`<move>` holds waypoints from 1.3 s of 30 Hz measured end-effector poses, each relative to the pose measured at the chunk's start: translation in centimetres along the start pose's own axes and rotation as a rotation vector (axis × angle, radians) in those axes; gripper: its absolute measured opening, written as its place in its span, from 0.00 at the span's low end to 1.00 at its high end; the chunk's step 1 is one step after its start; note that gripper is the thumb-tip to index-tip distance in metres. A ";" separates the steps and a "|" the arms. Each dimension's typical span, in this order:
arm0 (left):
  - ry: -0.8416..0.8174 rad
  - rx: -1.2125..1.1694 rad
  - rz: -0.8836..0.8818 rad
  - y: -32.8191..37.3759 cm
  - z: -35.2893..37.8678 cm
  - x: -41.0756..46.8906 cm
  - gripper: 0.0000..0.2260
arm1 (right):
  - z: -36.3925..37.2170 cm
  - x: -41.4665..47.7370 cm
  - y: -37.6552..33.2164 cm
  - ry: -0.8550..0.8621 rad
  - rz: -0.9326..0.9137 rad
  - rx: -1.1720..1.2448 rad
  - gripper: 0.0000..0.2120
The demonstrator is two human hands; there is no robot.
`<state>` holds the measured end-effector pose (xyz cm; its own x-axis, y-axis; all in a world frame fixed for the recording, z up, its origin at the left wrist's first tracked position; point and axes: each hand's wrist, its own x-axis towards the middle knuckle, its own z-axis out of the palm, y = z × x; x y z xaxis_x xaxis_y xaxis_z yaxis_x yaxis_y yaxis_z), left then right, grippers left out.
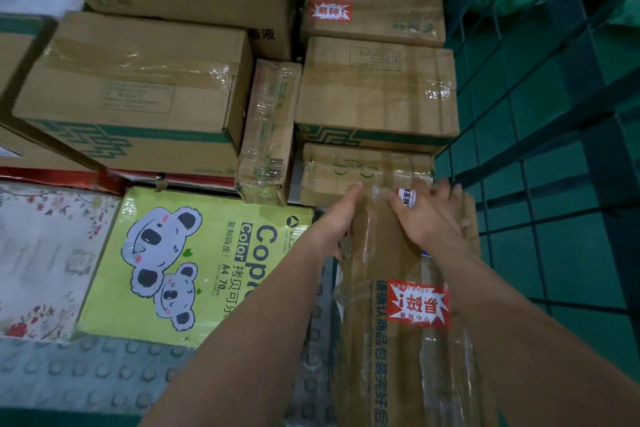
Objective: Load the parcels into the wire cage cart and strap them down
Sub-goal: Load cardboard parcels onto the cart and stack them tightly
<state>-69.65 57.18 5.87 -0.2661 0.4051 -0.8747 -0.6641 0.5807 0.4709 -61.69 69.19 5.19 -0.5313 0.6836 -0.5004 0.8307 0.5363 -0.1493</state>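
The person stands over the wire cage cart (519,149) with both arms stretched down to a long parcel (381,322), a taped brown carton with a red fragile sticker (417,303), lying lengthwise against the green mesh on the right side. The right hand (429,218) lies flat on the top near the far end, its fingers (450,189) spread wide and reaching the far edge, pressing rather than grasping. The left hand (337,222) takes the left edge, one digit stretched forward along the top and the others seemingly curled down over the side, so I judge it to be gripping the carton. The far end of the parcel touches a small carton (332,177) in the stacked row, with the green copy-paper box (180,263) just beside it to the left. As I see it, the step is seating this parcel in the gap by the mesh. To do it well, keep it flat, slide it forward until it butts squarely against the row, hug the mesh wall, and press evenly, since the sticker warns of fragile contents. No strap shows.
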 end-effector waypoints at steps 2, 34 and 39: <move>-0.002 0.007 -0.020 0.0 -0.3 0.0 0.30 | -0.1 -0.1 0.2 -0.011 0.042 0.029 0.34; 0.234 -0.023 0.241 3.8 -8.5 -21.7 0.25 | -9.6 -18.8 -10.3 -0.181 -0.132 0.184 0.21; 0.211 -0.039 0.361 5.1 -10.7 -26.3 0.25 | -11.6 -22.7 -11.2 -0.149 -0.122 0.332 0.20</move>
<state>-73.49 41.92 30.00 -0.6214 0.4219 -0.6602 -0.5269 0.3986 0.7506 -60.86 53.39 28.16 -0.6200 0.5324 -0.5764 0.7844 0.4035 -0.4711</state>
